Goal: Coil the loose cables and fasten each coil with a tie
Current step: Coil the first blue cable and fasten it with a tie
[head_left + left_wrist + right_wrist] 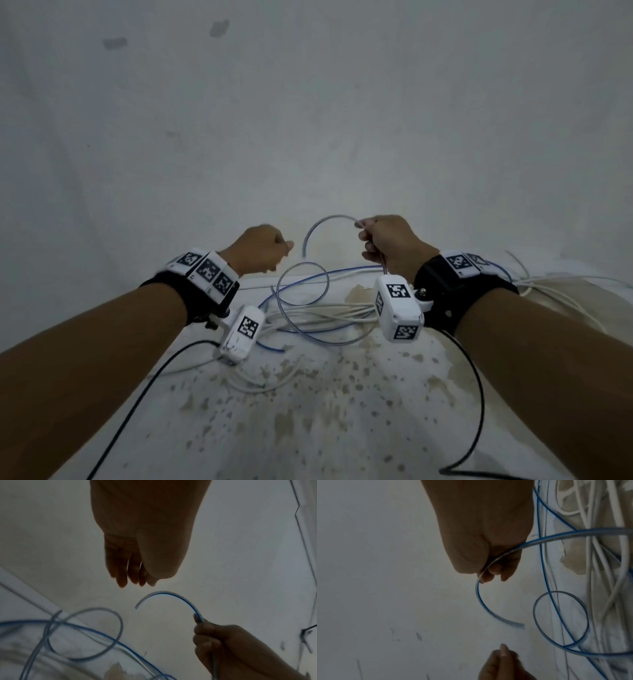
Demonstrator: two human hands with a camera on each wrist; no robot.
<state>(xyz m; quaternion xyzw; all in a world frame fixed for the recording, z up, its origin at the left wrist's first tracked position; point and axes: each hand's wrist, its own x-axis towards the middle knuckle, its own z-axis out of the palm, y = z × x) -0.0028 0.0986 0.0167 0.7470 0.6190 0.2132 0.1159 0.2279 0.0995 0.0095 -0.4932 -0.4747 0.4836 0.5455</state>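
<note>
From the head camera, the right hand (pixel 388 245) is raised over the far edge of a stained white tabletop (pixel 325 411), fingers curled around a clear flexible cable with a blue stripe (pixel 329 222); its free end arcs toward ten o'clock. The left hand (pixel 262 251) hovers at nine o'clock of that arc, fingers loosely bent, holding nothing. A plain grey-white wall (pixel 308 102) fills the background. Thin white cables (pixel 325 313) lie tangled between the wrists, under the striped cable's loops.

From the left wrist, the left hand's fingers (pixel 122 573) hang together, apart from the cable end (pixel 171 595) at six o'clock.

From the right wrist, the right hand's fingers (pixel 494 570) pinch the cable, and the white tangle (pixel 599 574) sits at three o'clock.
</note>
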